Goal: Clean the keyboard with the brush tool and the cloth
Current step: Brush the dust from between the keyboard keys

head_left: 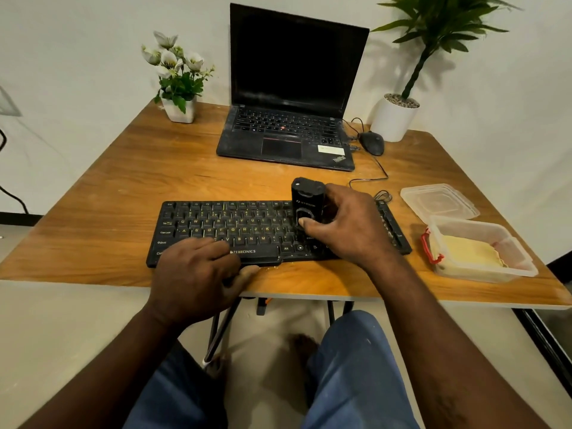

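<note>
Gripping the black brush tool [306, 205], the right hand [343, 224] holds it upright on the right half of the Zebronics keyboard [235, 230]. The thumb presses its near face and the fingers curl round its far side. The tool's lower end is hidden by the thumb, so its contact with the keys cannot be confirmed.

The left hand [198, 274] rests on the keyboard's 7 o'clock corner. Its fingers lie flat and close together over the bottom rows, and the thumb lies along the front edge beside the space bar.

The keyboard lies across the wooden surface [123, 187], toward its 6 o'clock edge. The yellow cloth [470, 252] lies folded inside a clear plastic container [523, 267] at 3 o'clock from the keyboard. The container's lid [439, 202] lies just beyond it.

An open ThinkPad laptop [291, 88] with a dark screen sits at 12 o'clock, and a wired mouse [371, 143] lies just to its right. White flowers in a small pot [178, 82] stand at 11 o'clock, and a potted green plant [399, 116] at 1 o'clock.
</note>
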Demonstrator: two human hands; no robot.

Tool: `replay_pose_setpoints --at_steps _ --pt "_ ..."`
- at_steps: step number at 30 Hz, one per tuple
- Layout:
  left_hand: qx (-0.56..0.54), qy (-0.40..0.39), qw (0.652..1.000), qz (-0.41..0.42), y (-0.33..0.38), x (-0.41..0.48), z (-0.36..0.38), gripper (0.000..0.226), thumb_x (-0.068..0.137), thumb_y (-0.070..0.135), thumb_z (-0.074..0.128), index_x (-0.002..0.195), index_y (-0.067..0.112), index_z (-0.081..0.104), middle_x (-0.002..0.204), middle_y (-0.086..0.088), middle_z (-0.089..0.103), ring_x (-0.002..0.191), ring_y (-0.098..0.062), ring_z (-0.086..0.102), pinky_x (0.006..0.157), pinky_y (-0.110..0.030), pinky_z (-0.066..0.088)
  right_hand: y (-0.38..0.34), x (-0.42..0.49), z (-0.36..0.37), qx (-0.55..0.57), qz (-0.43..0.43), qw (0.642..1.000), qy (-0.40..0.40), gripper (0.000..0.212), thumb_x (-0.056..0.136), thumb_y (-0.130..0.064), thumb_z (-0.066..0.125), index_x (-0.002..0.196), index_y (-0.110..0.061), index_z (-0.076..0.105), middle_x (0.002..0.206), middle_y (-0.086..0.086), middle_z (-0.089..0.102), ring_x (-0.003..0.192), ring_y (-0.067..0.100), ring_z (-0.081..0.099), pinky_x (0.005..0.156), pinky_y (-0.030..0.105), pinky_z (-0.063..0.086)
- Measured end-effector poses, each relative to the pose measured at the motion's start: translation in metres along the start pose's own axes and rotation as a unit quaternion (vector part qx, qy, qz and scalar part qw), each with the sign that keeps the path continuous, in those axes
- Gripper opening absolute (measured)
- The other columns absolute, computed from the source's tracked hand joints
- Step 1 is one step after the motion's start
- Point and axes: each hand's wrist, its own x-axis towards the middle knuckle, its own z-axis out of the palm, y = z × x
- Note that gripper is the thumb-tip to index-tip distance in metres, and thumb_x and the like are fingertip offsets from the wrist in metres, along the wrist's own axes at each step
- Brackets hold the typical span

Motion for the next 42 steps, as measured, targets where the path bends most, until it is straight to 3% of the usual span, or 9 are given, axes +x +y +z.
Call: replay_pose_setpoints --at_steps 4,7,11,15,21,26,31,36,42 --pt "0.0 -0.002 1.0 -0.002 0.0 0.0 0.0 0.046 0.093 0.049 0.071 0.058 0.024 0.056 0.06 0.004 0.047 0.051 -0.018 0.044 0.05 -0.031 0.037 0.001 -0.007 0.002 -0.016 -0.022 0.997 -0.07 0.046 0.079 -0.034 0.086 0.121 -0.025 0.07 0.112 -0.007 0.072 0.101 0.011 0.067 0.085 0.037 0.061" --pt "-0.002 -0.006 1.0 -0.005 -0.001 -0.001 0.001 0.046 0.094 0.049 0.07 0.058 0.024 0.056 0.059 0.004 0.047 0.051 -0.017 0.044 0.05 -0.03 0.037 0.012 -0.009 -0.021 -0.022 0.03 0.998 -0.04 0.054 0.079 -0.028 0.086 0.129 -0.025 0.066 0.119 -0.005 0.072 0.105 0.012 0.067 0.09 0.035 0.059" --pt "-0.006 -0.005 1.0 -0.009 0.0 0.0 0.0 0.047 0.094 0.049 0.069 0.058 0.024 0.055 0.059 0.004 0.047 0.051 -0.017 0.043 0.049 -0.031 0.037 0.02 -0.018 -0.033 -0.066 0.072 0.994 0.04 0.051 0.079 -0.031 0.086 0.125 -0.022 0.067 0.113 -0.003 0.072 0.095 0.013 0.065 0.082 0.035 0.06" --pt "-0.007 -0.011 1.0 -0.016 0.001 0.001 -0.001 0.046 0.093 0.049 0.07 0.058 0.024 0.054 0.059 0.005 0.047 0.052 -0.016 0.043 0.052 -0.028 0.034 0.012 -0.035 -0.007 0.04 0.065 0.997 -0.001 0.055 0.079 -0.033 0.087 0.129 -0.026 0.065 0.119 -0.008 0.071 0.104 0.01 0.067 0.085 0.029 0.061" --pt "-0.017 -0.027 0.999 -0.031 0.001 0.003 -0.004 0.046 0.093 0.053 0.067 0.058 0.026 0.053 0.06 0.008 0.047 0.052 -0.014 0.042 0.053 -0.026 0.031 0.025 -0.032 -0.02 -0.047 0.129 0.979 0.148 0.047 0.082 -0.034 0.083 0.124 -0.021 0.067 0.112 -0.003 0.073 0.089 0.007 0.062 0.064 0.013 0.045" --pt "-0.011 -0.037 0.999 -0.024 0.004 0.007 -0.008 0.046 0.092 0.054 0.066 0.058 0.026 0.053 0.058 0.007 0.048 0.051 -0.013 0.042 0.054 -0.024 0.028 0.009 -0.047 0.002 0.019 0.052 0.998 0.029 0.054 0.079 -0.036 0.086 0.128 -0.025 0.066 0.108 -0.016 0.065 0.096 0.005 0.064 0.079 0.017 0.055" --pt "-0.02 -0.065 0.998 0.004 0.019 0.018 -0.005 0.045 0.09 0.053 0.069 0.059 0.025 0.054 0.058 0.008 0.045 0.051 -0.013 0.041 0.052 -0.025 0.034 0.013 -0.037 -0.003 -0.031 0.093 0.987 0.127 0.047 0.082 -0.036 0.083 0.124 -0.022 0.068 0.112 -0.006 0.072 0.095 0.012 0.067 0.078 0.03 0.06" --pt "-0.026 -0.065 0.996 0.054 0.037 0.047 0.005 0.038 0.088 0.048 0.075 0.062 0.022 0.065 0.061 0.003 0.055 0.055 -0.019 0.051 0.056 -0.027 0.034 -0.001 -0.028 -0.004 -0.027 0.0 1.0 0.004 0.048 0.08 -0.033 0.085 0.124 -0.022 0.068 0.112 -0.004 0.071 0.097 0.012 0.065 0.08 0.028 0.057" --pt "-0.037 -0.069 0.996 0.045 0.041 0.051 0.009 0.035 0.087 0.041 0.078 0.064 0.021 0.061 0.063 0.001 0.055 0.057 -0.019 0.05 0.057 -0.027 0.029 -0.011 0.003 -0.004 -0.133 -0.05 0.99 -0.022 0.041 0.08 -0.037 0.084 0.115 -0.02 0.07 0.106 -0.001 0.071 0.093 0.018 0.065 0.079 0.039 0.058"
